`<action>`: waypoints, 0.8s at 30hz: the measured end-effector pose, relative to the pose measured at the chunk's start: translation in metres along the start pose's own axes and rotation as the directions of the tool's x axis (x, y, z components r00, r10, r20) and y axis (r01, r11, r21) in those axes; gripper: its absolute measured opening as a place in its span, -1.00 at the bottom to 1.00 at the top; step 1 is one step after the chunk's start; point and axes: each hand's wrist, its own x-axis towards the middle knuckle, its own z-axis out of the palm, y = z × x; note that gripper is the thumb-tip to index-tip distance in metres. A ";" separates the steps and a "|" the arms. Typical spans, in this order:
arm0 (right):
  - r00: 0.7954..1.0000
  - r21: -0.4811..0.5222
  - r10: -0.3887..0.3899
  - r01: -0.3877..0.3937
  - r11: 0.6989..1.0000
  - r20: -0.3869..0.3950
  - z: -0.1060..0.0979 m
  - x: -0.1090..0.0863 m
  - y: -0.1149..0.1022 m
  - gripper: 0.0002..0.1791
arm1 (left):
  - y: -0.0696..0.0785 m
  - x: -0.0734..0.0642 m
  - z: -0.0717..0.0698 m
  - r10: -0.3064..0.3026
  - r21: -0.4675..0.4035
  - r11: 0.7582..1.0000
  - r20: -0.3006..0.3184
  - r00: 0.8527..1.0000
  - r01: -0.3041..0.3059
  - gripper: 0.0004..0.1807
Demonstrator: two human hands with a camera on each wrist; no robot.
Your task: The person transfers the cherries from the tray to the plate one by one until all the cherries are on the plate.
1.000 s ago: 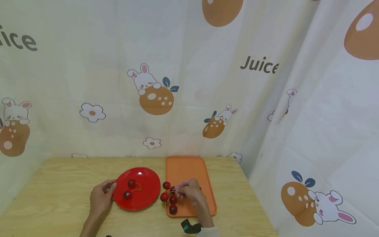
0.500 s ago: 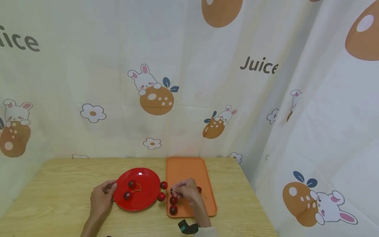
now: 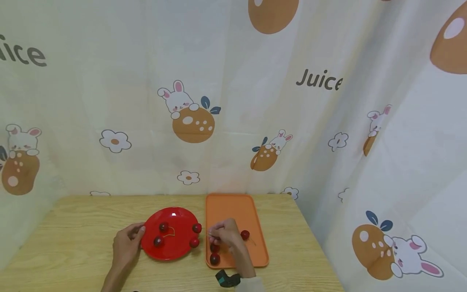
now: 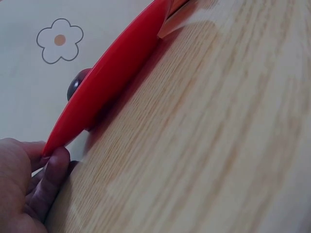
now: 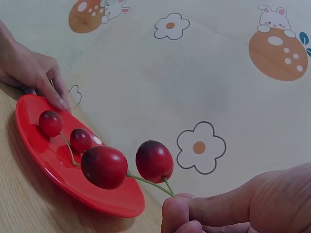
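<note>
My left hand (image 3: pixel 125 245) pinches the left rim of a red plate (image 3: pixel 178 219) between thumb and fingers. Two dark red cherries (image 3: pixel 161 234) joined by a green stem lie on that plate. Between its thumb and fingertips my right hand (image 3: pixel 227 234) pinches the stem (image 5: pixel 150 182) of another joined pair of cherries (image 5: pixel 104 167). This pair hangs out to the left of the hand, over the plate's right rim in the head view. Beneath the right hand is an orange tray (image 3: pixel 233 207), and part of what lies there is hidden by the hand.
Two dark cherries (image 3: pixel 215 258) sit at the tray's front left corner. One more cherry with a stem (image 3: pixel 245 235) lies right of the hand. Both plate and tray stand on a wooden table (image 3: pixel 91 227) with a printed curtain (image 3: pixel 233 162) behind and at the right.
My right hand has moved slightly left, carrying the held pair of cherries from above the tray's left edge to the plate's right rim. The left hand keeps its hold on the plate.
</note>
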 end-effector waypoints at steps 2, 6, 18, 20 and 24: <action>1.000 0.002 0.009 -0.009 1.000 -0.004 0.002 0.002 0.001 -0.95 | 0.000 0.000 0.000 0.005 -0.001 1.000 -0.004 1.000 -0.005 -0.70; 1.000 0.004 0.011 -0.011 1.000 0.000 0.007 0.003 0.002 -0.94 | 0.000 0.000 0.000 0.007 -0.012 1.000 -0.001 1.000 -0.007 -0.70; 1.000 0.012 -0.003 0.003 1.000 0.022 0.021 0.002 0.000 -0.86 | 0.000 0.000 -0.001 -0.052 -0.021 0.998 0.031 0.998 0.052 -0.67; 1.000 0.007 0.001 -0.001 1.000 0.019 0.023 0.002 -0.002 -0.87 | 0.000 0.000 -0.001 -0.047 -0.019 0.999 0.027 0.999 0.048 -0.68; 1.000 0.002 0.006 -0.006 1.000 0.019 0.026 0.004 -0.004 -0.91 | 0.001 0.002 -0.001 -0.023 -0.015 1.000 0.014 1.000 0.023 -0.69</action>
